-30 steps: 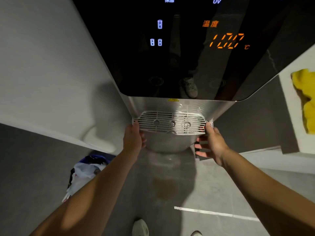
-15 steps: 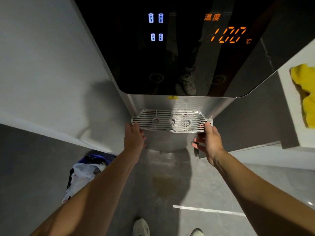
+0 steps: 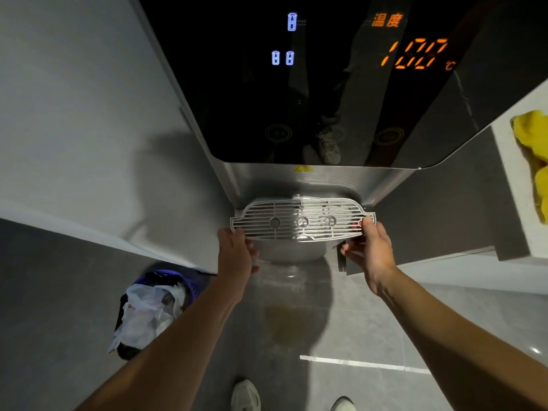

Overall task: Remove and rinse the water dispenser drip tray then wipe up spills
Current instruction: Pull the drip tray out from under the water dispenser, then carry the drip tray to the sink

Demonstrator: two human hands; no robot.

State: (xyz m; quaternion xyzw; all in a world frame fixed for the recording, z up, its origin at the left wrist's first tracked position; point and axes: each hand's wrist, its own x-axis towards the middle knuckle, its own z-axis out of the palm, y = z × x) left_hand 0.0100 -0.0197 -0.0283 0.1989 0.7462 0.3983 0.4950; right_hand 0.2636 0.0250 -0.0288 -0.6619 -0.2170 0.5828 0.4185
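The water dispenser [image 3: 326, 179] has a black glass front with a lit orange "100 °C" reading and a steel recess below. A white slatted drip tray grille [image 3: 284, 222] sits across the steel basin [image 3: 290, 250] at the recess bottom. My left hand [image 3: 235, 250] pinches the grille's left end. My right hand [image 3: 369, 247] pinches its right end, thumb on top. A yellow cloth [image 3: 533, 155] lies on a white counter at the far right.
A blue waste bin [image 3: 166, 286] lined with a white plastic bag stands on the floor to the left of the dispenser. A brownish stain [image 3: 284, 321] marks the grey floor tiles below the basin. My shoes [image 3: 244, 396] show at the bottom. A grey wall fills the left.
Both hands stay on the grille's ends; its near edge has lifted slightly off the basin. The view has drifted a little.
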